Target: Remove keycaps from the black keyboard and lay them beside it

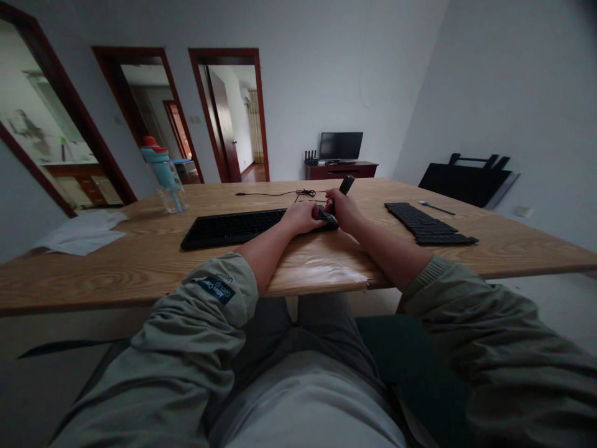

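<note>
head view: left hand [301, 216] on keyboard [237, 226], gap before near table edge [116, 302]

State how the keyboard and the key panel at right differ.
The keyboard looks longer than the panel. The keyboard has a frame; the panel has bare, stepped edges. The left hand covers part of the keyboard; the panel lies untouched. Both are black, on the table.
</note>
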The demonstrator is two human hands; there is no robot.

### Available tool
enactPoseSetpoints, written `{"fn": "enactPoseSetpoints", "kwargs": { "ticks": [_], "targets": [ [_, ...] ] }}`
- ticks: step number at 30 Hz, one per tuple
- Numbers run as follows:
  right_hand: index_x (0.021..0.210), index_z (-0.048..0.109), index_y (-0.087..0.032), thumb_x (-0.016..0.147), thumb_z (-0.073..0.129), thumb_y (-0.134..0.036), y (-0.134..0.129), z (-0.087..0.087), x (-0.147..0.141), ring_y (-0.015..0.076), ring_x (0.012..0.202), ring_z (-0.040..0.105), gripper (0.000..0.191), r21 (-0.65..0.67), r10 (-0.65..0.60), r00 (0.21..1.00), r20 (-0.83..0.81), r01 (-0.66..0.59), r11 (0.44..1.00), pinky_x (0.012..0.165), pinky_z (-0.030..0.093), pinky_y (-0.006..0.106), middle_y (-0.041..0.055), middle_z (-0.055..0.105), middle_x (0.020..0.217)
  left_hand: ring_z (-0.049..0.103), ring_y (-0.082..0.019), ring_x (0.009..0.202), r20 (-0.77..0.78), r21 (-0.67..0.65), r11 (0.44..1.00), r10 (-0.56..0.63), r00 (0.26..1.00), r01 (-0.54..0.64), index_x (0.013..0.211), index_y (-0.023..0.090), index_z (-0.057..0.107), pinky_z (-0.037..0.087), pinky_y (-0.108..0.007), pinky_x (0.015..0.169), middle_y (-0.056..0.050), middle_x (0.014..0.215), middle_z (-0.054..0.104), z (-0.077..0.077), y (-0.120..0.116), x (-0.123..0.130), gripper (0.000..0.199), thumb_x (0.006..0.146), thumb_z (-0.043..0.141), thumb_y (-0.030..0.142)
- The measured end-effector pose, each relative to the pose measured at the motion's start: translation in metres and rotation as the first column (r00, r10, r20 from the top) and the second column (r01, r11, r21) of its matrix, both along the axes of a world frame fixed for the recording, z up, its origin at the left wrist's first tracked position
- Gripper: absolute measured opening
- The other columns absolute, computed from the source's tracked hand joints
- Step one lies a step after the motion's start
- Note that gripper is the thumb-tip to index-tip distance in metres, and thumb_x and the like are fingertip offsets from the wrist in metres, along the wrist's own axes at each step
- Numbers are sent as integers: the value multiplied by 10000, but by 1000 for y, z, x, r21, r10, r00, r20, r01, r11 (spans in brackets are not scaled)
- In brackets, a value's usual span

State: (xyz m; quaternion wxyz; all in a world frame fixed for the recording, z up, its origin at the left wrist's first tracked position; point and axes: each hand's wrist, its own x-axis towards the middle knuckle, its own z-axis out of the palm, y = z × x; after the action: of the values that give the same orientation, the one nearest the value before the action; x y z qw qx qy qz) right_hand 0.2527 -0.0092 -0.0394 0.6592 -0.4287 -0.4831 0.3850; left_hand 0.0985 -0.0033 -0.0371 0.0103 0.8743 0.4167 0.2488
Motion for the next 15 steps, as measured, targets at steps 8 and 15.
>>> {"fn": "enactPoseSetpoints", "kwargs": {
  "ticks": [8, 15],
  "targets": [
    [682, 519, -212, 751, 572, -341, 0, 0, -5, 77, 405, 388, 156, 17, 56, 997, -51, -55, 998, 403, 329, 212, -72, 414, 506, 664, -191, 856, -66, -116, 978, -181, 981, 173, 1033, 204, 794, 492, -280, 783, -30, 964, 766, 3, 3, -10, 288, 816, 606, 228],
    [666, 478, -224, 816, 557, -383, 1, 2, -13, 81, 370, 350, 233, -41, 43, 996, -74, -46, 998, 374, 308, 216, -71, 397, 473, 680, -204, 946, -103, -55, 985, -167, 981, 162, 1034, 235, 813, 505, -275, 870, -24, 1041, 772, 0, 6, -6, 330, 798, 581, 214]
  ]
}}
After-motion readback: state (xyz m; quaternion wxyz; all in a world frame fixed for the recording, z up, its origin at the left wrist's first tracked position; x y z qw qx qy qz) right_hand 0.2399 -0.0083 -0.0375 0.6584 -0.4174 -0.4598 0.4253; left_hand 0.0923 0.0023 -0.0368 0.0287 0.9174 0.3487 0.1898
